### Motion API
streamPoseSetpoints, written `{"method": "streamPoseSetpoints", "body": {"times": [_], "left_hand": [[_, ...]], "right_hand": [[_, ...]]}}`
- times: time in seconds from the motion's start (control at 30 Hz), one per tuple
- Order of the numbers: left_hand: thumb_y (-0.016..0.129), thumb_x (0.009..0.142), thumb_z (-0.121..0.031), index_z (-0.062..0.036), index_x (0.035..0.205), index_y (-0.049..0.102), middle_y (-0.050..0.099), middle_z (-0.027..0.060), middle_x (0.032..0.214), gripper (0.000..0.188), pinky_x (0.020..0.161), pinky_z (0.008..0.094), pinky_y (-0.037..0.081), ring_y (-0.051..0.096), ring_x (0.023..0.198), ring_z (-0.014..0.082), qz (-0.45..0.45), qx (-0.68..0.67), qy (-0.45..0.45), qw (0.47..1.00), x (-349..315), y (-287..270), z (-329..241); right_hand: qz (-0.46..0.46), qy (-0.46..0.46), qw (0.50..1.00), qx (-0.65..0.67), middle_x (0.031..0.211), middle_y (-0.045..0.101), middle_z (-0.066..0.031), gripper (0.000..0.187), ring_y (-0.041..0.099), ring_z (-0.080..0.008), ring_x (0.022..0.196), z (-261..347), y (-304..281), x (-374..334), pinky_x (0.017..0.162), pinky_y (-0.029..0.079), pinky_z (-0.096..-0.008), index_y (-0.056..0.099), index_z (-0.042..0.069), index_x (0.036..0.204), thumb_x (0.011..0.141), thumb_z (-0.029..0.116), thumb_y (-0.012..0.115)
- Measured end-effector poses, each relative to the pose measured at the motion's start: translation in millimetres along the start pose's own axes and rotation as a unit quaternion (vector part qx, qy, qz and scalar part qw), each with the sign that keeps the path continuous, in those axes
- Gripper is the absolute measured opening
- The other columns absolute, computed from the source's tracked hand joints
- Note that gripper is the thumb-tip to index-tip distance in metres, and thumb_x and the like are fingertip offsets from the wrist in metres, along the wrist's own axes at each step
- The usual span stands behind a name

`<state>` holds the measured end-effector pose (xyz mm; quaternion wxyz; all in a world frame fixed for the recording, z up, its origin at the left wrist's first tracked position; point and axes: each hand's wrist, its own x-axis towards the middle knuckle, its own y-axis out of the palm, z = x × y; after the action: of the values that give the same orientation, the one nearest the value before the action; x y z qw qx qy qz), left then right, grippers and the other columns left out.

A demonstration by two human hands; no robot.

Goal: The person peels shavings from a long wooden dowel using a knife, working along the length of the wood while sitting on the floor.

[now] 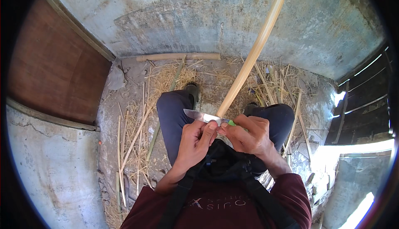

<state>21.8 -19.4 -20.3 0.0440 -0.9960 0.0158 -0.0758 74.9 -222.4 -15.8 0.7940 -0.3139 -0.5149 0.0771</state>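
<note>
My right hand [249,134] is closed round the bright green handle of a knife [198,115], whose silver blade points left. The blade lies across the near end of a long split bamboo piece [253,56], pale with straight grain, which slants away up and to the right. Close beside it, my left hand [197,139] is closed with the thumb up against the blade; its fingers pinch around the near end of the bamboo. That end is hidden behind the fingers and blade.
My bent knees [176,117] flank the work. Straw [166,77] and thin bamboo strips [137,139] litter the floor. A bamboo pole [178,56] lies along the far wall [178,17]. A brown wooden panel [58,58] stands left, dark slats [365,100] right.
</note>
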Motion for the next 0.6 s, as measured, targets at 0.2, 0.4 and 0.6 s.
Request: {"method": "streamPoseSetpoints", "body": {"times": [0.2,0.4,0.6], "left_hand": [[0.059,0.117,-0.029,0.0029,0.091,0.071,0.054,-0.0022,0.059,0.043,0.046,0.0257,0.029,0.042,0.051,0.0035,-0.007,0.059,-0.001,0.998,-3,-9,13],[0.063,0.115,-0.024,0.0022,0.095,0.071,0.054,-0.0037,0.065,0.034,0.052,0.0266,0.03,0.041,0.059,0.0025,0.007,-0.017,-0.038,0.999,0,-3,-6],[0.051,0.119,-0.031,0.0012,0.106,0.07,0.054,-0.0029,0.072,0.039,0.057,0.0267,0.037,0.045,0.063,0.0059,0.071,-0.072,-0.07,0.992,-1,-6,-13]], "right_hand": [[-0.005,-0.006,1.0,-0.01,0.079,0.061,-0.0001,0.022,0.062,-0.0155,0.053,2,-6,4,0.046,0.046,-0.0315,0.077,0.016,0.098,0.082,0.019,0.091],[-0.002,0.026,0.999,0.021,0.075,0.06,0.001,0.023,0.061,-0.0156,0.052,3,0,2,0.045,0.045,-0.0321,0.077,0.015,0.101,0.083,0.018,0.091],[0.004,0.03,0.999,0.028,0.074,0.06,0.001,0.025,0.06,-0.0154,0.051,7,2,-2,0.045,0.044,-0.0322,0.078,0.014,0.104,0.084,0.018,0.092]]}}
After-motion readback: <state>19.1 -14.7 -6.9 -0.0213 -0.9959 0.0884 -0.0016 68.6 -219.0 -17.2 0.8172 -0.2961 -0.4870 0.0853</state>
